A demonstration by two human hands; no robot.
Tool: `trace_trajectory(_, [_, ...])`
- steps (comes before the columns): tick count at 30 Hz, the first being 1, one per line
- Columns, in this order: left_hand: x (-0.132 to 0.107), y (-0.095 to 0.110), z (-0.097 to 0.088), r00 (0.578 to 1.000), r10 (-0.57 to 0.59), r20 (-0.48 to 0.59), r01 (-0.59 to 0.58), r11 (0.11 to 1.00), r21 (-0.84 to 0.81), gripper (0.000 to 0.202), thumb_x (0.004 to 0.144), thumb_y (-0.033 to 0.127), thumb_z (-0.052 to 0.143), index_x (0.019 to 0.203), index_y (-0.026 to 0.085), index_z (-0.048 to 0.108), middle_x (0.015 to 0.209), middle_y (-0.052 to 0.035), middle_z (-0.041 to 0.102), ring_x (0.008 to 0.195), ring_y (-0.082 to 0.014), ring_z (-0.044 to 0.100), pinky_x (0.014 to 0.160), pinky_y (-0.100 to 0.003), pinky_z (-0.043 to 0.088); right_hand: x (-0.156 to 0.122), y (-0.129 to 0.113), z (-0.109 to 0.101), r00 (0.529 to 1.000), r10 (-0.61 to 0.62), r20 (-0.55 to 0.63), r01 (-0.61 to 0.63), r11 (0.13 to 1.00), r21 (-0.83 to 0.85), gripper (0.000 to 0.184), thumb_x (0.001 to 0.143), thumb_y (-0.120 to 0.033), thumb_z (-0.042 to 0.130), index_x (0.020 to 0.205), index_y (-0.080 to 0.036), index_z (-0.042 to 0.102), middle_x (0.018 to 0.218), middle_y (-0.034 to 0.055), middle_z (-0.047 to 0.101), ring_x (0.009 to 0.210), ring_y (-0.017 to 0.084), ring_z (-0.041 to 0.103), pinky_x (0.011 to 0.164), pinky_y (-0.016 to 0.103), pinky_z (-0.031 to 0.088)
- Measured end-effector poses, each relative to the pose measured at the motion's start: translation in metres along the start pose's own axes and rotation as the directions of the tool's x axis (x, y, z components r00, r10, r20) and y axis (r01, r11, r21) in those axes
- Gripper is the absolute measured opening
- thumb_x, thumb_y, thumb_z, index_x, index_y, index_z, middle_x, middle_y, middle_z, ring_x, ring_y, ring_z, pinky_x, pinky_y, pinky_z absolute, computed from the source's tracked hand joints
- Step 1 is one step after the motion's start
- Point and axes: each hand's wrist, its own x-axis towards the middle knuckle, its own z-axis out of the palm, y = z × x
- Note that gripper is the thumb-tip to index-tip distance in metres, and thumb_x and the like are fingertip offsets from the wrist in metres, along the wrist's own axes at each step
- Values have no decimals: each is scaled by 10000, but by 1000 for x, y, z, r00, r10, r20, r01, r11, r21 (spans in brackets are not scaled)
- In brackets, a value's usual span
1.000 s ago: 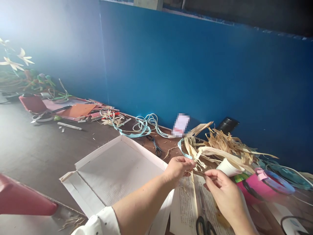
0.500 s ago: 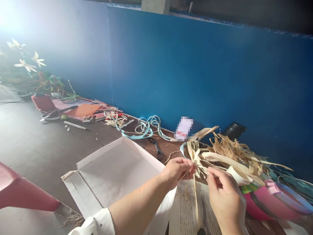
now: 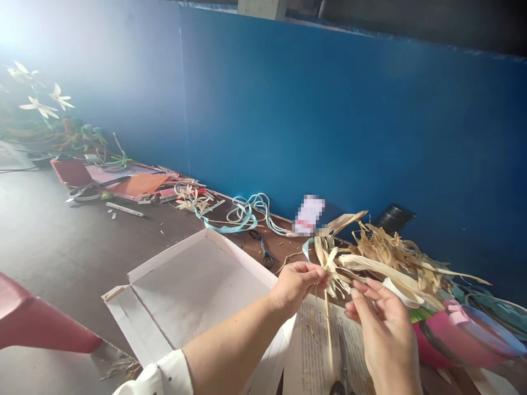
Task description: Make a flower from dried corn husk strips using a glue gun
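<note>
My left hand pinches the base of a flower made of pale dried corn husk, its petals spreading above the fingertips. A thin stick hangs down below that hand. Just to the right, my right hand has its thumb and forefinger close together on the end of a narrow husk strip, which runs across to the flower. The other fingers of this hand are loosely bent. Beneath both hands lies a printed sheet, with dark scissor handles at its lower edge.
A white open box lid lies left of the hands. Beyond are scissors, light blue ribbon and a cable. Dried husks, a white cup and a pink container crowd the right. A blue wall stands behind.
My right hand has moved slightly right and down, away from my left, and its fingers have spread a little. A husk strip now shows between the hands. My left hand stays at the flower.
</note>
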Motion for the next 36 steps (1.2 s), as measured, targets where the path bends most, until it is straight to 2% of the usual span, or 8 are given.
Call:
trace_trajectory(2, [0,0,0,1000,22,-2,-22,1000,-2,371,580,379,840,710,74,674,642,-41,592,622,-98,518,689,-251,384,-6,0,5,971,231,55,-238,941,240,459,601,-360,830,986,-204,635,847,-22,606,562,65,540,467,187,485])
trace_trajectory(4, [0,-1,-1,999,42,12,-42,999,0,358,607,380,826,723,76,676,635,-36,588,618,-94,512,673,-242,368,-12,-1,11,917,355,180,-398,825,401,386,561,-278,861,874,-183,657,776,-49,562,527,33,482,404,149,426])
trace_trajectory(7, [-1,-3,-1,997,61,52,-61,998,10,346,641,385,805,733,76,677,625,-28,578,616,-89,504,669,-239,363,-19,-4,21,883,344,319,-468,691,551,350,608,-202,843,914,-192,674,821,-64,562,496,-10,417,375,118,382])
trace_trajectory(11, [-1,-5,-1,998,44,44,-45,999,20,358,622,379,818,747,74,679,651,-40,601,630,-100,528,691,-256,388,-16,-6,29,877,332,348,-481,617,623,307,671,-192,810,947,-188,674,797,-68,554,474,-28,387,365,99,369])
trace_trajectory(20, [-3,-6,2,998,17,54,-16,1000,-13,386,574,378,849,731,71,675,676,-62,633,648,-117,573,726,-281,421,-11,-4,34,898,324,297,-440,647,623,210,684,-250,799,834,-173,675,767,-62,542,459,-36,346,356,88,331])
trace_trajectory(26, [-5,-4,4,999,8,50,-8,1000,3,402,557,400,853,715,79,667,661,-49,620,640,-115,562,727,-289,425,-9,-11,32,944,274,183,-330,786,522,278,609,-299,836,827,-201,695,766,-49,594,454,-15,370,351,101,320])
trace_trajectory(31, [-2,-5,3,1000,-15,15,15,999,51,432,518,413,864,703,80,659,658,-44,607,619,-118,552,722,-316,435,-4,-13,21,975,216,54,-221,904,365,287,591,-315,843,796,-171,703,651,-29,609,468,31,449,392,134,373])
trace_trajectory(36, [-2,-7,1,1000,-17,-16,18,994,111,416,546,411,849,724,86,660,662,-31,590,609,-101,527,705,-302,427,-4,-12,18,986,169,7,-163,939,304,344,566,-346,855,812,-175,686,648,-31,620,480,35,452,418,139,370])
